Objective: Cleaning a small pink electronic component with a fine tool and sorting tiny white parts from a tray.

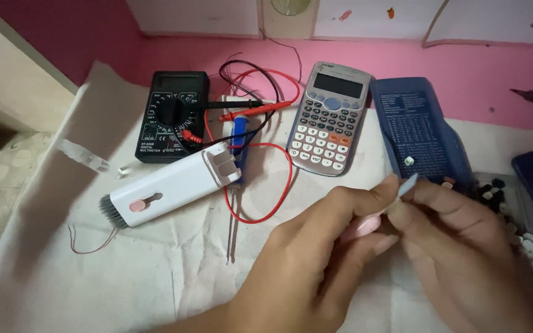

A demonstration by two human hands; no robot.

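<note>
On the white cloth-covered bench (155, 277), open room is left at the near left. The black multimeter (171, 116), grey calculator (330, 120) and white brush-ended cleaning tool (168, 188) are ranged farther back. A small pale blue pointed pick (407, 184) is pinched between left hand (316, 259) and right hand (464, 246), both grips narrow.

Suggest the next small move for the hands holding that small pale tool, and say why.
Probably carry the small pale-blue tool, pinched between the left hand and right hand, toward the calculator: it lies face up, uncovered, its blue cover beside it.
</note>
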